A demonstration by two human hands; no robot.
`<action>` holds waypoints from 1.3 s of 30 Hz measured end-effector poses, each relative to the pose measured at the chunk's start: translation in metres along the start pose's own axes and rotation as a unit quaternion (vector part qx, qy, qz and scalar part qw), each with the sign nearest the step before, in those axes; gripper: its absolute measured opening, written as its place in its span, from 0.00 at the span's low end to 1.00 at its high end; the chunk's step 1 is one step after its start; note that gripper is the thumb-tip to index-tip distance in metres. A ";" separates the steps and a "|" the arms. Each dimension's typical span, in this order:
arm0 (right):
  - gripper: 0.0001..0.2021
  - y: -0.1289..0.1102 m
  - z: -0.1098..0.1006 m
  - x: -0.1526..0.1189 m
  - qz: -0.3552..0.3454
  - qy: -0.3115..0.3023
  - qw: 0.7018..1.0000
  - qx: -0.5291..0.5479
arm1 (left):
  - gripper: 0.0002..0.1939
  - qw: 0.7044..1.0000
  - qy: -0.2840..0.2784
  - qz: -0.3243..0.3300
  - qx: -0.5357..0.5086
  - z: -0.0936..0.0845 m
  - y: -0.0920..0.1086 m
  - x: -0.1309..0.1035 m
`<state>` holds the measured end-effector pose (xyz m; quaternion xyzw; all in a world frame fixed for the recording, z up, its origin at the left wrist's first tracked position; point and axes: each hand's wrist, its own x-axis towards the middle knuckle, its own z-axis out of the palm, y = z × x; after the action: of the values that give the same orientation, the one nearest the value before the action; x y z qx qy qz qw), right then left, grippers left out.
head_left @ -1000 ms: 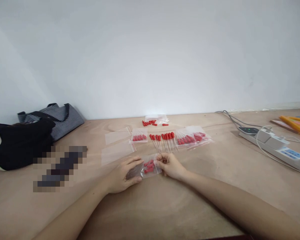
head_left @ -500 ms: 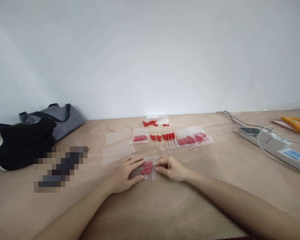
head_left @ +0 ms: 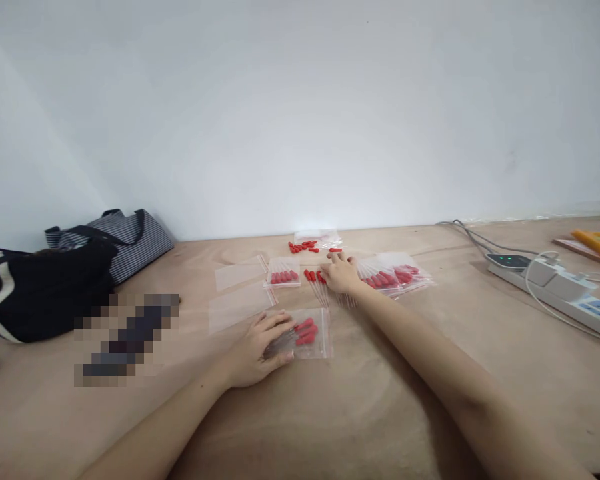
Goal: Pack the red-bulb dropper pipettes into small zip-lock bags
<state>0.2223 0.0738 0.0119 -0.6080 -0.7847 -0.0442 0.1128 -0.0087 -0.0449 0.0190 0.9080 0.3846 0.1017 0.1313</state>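
My left hand (head_left: 263, 350) is curled over the left end of a clear zip bag (head_left: 321, 347), thumb on its near edge and fingers on its far one. Inside lie several glass droppers with red rubber bulbs (head_left: 307, 331); their stems run under my hand. Farther off, my right hand (head_left: 341, 273) reaches over a row of loose droppers (head_left: 310, 276), fingers somewhat apart, and covers most of the right-hand ones. What its fingertips touch is hidden. A filled zip bag (head_left: 283, 273) lies left of the row, and more filled bags (head_left: 380, 277) overlap to its right.
Flat bags (head_left: 240, 275) lie left of the droppers. Loose red bulbs (head_left: 303, 247) are near the wall. A power strip (head_left: 570, 293) with cables stands at right, beside an orange object (head_left: 597, 247). Black (head_left: 55, 293) and striped (head_left: 143, 243) bags and a blurred patch (head_left: 130, 340) are at left.
My right hand has let go of the zip bag's right end and moved away to the loose droppers. The left hand stays on the bag, whose right end now lies flat and uncovered.
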 end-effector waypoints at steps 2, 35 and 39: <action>0.16 0.000 0.004 0.002 0.006 -0.018 1.000 0.005 | 0.24 1.000 -0.006 0.005 -0.001 -0.001 0.000 0.000; 0.15 0.013 -0.012 -0.119 0.172 0.007 0.679 0.714 | 0.23 0.999 0.000 -0.035 0.024 0.007 0.008 0.008; 0.12 0.004 -0.011 -0.125 0.110 -0.034 0.715 0.690 | 0.23 0.999 0.001 -0.040 0.024 0.007 0.010 0.008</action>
<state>0.2571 -0.0455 -0.0068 -0.4447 -0.5284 0.5425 0.4783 0.0053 -0.0469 0.0165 0.8948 0.4228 0.0883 0.1127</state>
